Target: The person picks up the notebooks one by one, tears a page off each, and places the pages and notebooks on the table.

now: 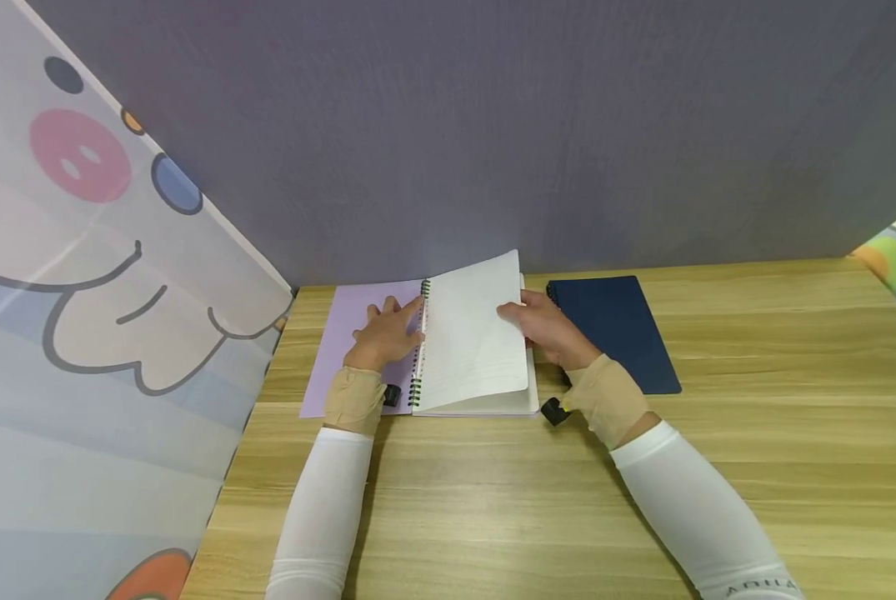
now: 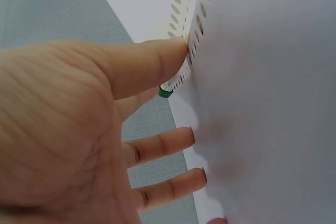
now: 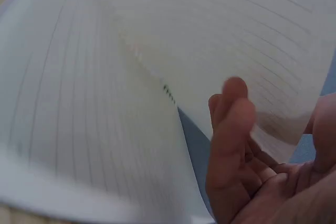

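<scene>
A spiral notebook lies open, its lilac cover (image 1: 340, 333) folded out to the left and its ruled pages on the right. My left hand (image 1: 385, 337) rests on that cover with fingers spread. In the left wrist view the left thumb (image 2: 152, 64) touches the punched page edge at the spiral binding (image 2: 165, 91). My right hand (image 1: 548, 329) pinches the right edge of a white page (image 1: 473, 333), thumb on top and fingers beneath. That page is raised and bowed; in the right wrist view, lower ruled sheets (image 3: 89, 129) show under it.
A dark blue notebook (image 1: 618, 333) lies shut to the right, partly behind my right hand. All of this is on a wood-grain table (image 1: 493, 500). A grey panel (image 1: 493, 133) rises along the back edge, and a cartoon-printed wall (image 1: 117, 450) stands at the left.
</scene>
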The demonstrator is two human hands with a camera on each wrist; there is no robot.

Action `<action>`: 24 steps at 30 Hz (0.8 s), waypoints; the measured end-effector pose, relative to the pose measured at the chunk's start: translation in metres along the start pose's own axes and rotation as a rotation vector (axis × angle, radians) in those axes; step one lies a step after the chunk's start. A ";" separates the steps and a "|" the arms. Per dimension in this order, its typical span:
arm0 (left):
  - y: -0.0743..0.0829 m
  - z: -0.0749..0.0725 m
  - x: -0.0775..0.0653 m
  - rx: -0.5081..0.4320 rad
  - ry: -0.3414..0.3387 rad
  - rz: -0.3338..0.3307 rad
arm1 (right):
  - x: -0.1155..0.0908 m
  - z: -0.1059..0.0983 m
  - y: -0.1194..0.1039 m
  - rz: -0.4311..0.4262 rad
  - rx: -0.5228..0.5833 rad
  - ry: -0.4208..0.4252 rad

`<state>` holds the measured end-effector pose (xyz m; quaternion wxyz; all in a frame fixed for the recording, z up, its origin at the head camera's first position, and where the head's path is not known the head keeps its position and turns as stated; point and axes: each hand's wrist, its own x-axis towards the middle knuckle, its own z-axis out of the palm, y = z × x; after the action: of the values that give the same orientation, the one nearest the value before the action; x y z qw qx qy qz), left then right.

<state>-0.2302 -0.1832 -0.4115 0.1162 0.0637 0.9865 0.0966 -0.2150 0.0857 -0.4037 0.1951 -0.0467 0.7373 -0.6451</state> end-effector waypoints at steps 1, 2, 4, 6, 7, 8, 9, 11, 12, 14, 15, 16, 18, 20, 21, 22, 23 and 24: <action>0.000 0.000 0.000 0.004 -0.002 0.001 | 0.000 0.000 0.001 -0.001 -0.034 0.011; 0.000 0.000 0.001 0.007 -0.004 0.000 | 0.001 0.000 0.001 -0.005 -0.076 0.025; 0.000 0.000 0.002 0.012 -0.011 -0.002 | 0.002 0.000 0.003 -0.019 -0.155 0.058; 0.001 0.000 0.003 0.019 -0.014 -0.006 | 0.004 0.000 0.005 -0.039 -0.220 0.083; 0.001 -0.001 0.004 0.021 -0.016 -0.007 | 0.004 0.000 0.006 -0.045 -0.246 0.094; 0.001 -0.001 0.005 0.022 -0.018 -0.008 | 0.005 0.000 0.007 -0.050 -0.276 0.101; 0.001 -0.001 0.005 0.022 -0.018 -0.007 | 0.005 -0.001 0.008 -0.051 -0.303 0.105; 0.001 -0.002 0.006 0.018 -0.018 0.000 | 0.005 -0.001 0.010 -0.049 -0.374 0.118; 0.001 -0.002 0.007 0.015 -0.019 0.001 | 0.005 -0.001 0.011 -0.045 -0.417 0.125; 0.001 -0.003 0.007 0.010 -0.021 0.003 | 0.006 -0.001 0.012 -0.041 -0.501 0.135; 0.001 -0.003 0.008 0.005 -0.024 0.003 | 0.006 -0.001 0.013 -0.040 -0.531 0.142; 0.001 -0.003 0.008 0.001 -0.028 0.003 | 0.006 -0.001 0.013 -0.043 -0.559 0.149; 0.001 -0.004 0.008 -0.015 -0.041 0.001 | 0.006 0.000 0.014 -0.044 -0.609 0.156; 0.001 -0.004 0.009 -0.038 -0.053 -0.003 | 0.006 0.001 0.014 -0.054 -0.649 0.156; 0.001 -0.004 0.009 -0.049 -0.059 -0.006 | 0.005 0.001 0.013 -0.053 -0.671 0.151; 0.001 -0.004 0.009 -0.060 -0.063 -0.009 | 0.005 0.002 0.013 -0.050 -0.695 0.142; 0.000 -0.004 0.009 -0.067 -0.068 -0.013 | 0.005 0.002 0.013 -0.047 -0.720 0.129; 0.000 -0.003 0.009 -0.075 -0.068 -0.019 | 0.004 0.003 0.012 -0.040 -0.732 0.111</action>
<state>-0.2397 -0.1823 -0.4103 0.1527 0.0531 0.9782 0.1303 -0.2156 0.0838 -0.4164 0.1125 -0.0926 0.9277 -0.3436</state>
